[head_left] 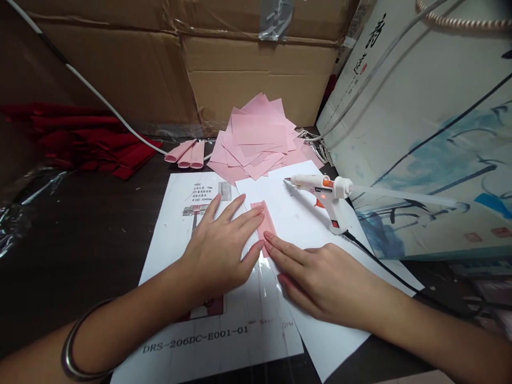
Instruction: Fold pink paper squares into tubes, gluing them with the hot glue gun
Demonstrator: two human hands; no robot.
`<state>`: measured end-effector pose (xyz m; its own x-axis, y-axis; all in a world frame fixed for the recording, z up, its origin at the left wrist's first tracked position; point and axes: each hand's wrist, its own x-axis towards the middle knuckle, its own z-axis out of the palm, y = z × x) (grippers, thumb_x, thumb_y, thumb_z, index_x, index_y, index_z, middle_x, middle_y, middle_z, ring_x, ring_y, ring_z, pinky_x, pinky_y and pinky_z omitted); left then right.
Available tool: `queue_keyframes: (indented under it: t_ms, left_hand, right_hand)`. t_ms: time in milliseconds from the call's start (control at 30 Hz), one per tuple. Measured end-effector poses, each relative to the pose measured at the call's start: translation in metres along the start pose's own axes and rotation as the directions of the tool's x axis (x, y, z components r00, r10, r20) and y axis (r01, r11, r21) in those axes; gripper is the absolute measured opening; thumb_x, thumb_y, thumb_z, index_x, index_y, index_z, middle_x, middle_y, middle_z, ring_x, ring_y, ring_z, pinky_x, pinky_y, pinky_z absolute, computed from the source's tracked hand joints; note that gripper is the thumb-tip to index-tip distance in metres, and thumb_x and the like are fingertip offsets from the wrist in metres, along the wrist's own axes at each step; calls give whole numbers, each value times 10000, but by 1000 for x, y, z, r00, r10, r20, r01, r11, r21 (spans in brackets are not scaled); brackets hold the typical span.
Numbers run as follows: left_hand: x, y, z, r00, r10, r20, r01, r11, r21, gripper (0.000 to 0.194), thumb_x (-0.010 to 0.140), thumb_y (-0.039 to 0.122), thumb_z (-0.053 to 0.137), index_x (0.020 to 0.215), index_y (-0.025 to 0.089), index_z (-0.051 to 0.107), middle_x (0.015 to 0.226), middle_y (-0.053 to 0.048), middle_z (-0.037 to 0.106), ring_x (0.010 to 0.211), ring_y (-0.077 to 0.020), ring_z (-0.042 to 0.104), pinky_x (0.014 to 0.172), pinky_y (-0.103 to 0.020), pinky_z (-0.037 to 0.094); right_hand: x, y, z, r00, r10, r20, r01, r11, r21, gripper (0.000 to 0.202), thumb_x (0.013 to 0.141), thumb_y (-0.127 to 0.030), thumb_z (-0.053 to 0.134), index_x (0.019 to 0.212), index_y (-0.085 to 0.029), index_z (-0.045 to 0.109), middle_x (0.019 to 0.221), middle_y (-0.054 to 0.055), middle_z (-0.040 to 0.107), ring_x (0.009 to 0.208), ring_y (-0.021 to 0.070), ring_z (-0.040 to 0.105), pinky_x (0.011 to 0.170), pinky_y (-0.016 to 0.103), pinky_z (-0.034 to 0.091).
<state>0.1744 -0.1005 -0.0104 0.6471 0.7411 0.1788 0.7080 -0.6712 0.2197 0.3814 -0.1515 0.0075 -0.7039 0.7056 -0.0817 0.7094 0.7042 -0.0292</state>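
Note:
A narrow folded strip of pink paper or fabric (261, 216) lies on the white printed sheets (168, 298). My left hand (224, 240) rests over its left side, fingers spread, with fingertips touching the strip. From the right, my right hand (316, 272) presses its extended fingertips onto the strip's lower right edge. Both hands lie flat rather than gripping. A white hot glue gun (330, 197) with an orange trigger and a lit red light stands on the paper, just beyond my right hand.
Behind the sheets sits a pile of pink rectangles (260, 130). Several rolled pink tubes (186, 154) lie left of it, near dark red folded pieces (88, 138). Cardboard boxes (256, 80) wall off the back; a painted white panel (432, 149) stands right. A black cord (384, 261) trails rightward.

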Motion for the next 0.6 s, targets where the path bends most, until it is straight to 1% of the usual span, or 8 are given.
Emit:
queue_keyframes:
  t_ms: [67,133,300,400,533,600]
  left_hand:
    - [0,1,0,1000,8,-4,-8,1000,19,443,923,311,416,1311,158,566,1410,-42,538,1380,-359,362,1139,-637,180]
    - [0,1,0,1000,22,-15,-22,999,42,440,930,306,411,1312,153,566,1415,-46,533,1381,-365,360,1136,-642,180]
    - [-1,0,1,996,60,-65,-56,996,65,425,927,290,425,1300,151,577,1422,-63,524,1383,-368,357,1136,-642,174]
    - [-1,-1,1,997,64,-52,-61,997,56,421,923,293,431,1289,151,584,1426,-70,520,1375,-368,368,1135,-635,181]
    - [1,-1,-1,999,44,-25,-42,998,54,450,924,304,422,1318,132,552,1414,-79,533,1346,-357,405,1144,-595,199]
    - [1,-1,-2,999,34,-16,-33,998,56,466,929,309,414,1338,120,532,1408,-80,539,1323,-355,426,1144,-582,205]
  right_hand:
    - [0,-2,0,1000,-7,14,7,999,-54,525,974,-288,341,1449,-72,401,1517,154,359,617,222,702,479,416,526]
    - [0,-3,1,1000,-13,13,14,997,-81,526,983,-302,326,1445,-64,405,1511,164,367,606,224,697,460,416,512]
    - [0,-2,-1,1000,-27,-8,26,998,-61,524,984,-312,340,1433,-53,421,1505,173,372,621,228,695,470,420,510]
    - [0,-1,-2,999,-32,-7,32,998,-57,527,985,-324,342,1430,-53,426,1519,157,349,619,225,694,475,425,515]
    - [0,2,-2,999,-43,-15,43,998,-39,500,998,-331,319,1410,-87,465,1510,114,383,663,219,707,509,407,531]
    - [0,2,-3,998,-53,-15,52,998,-42,502,1004,-338,308,1411,-92,465,1509,111,386,661,216,705,514,402,530]
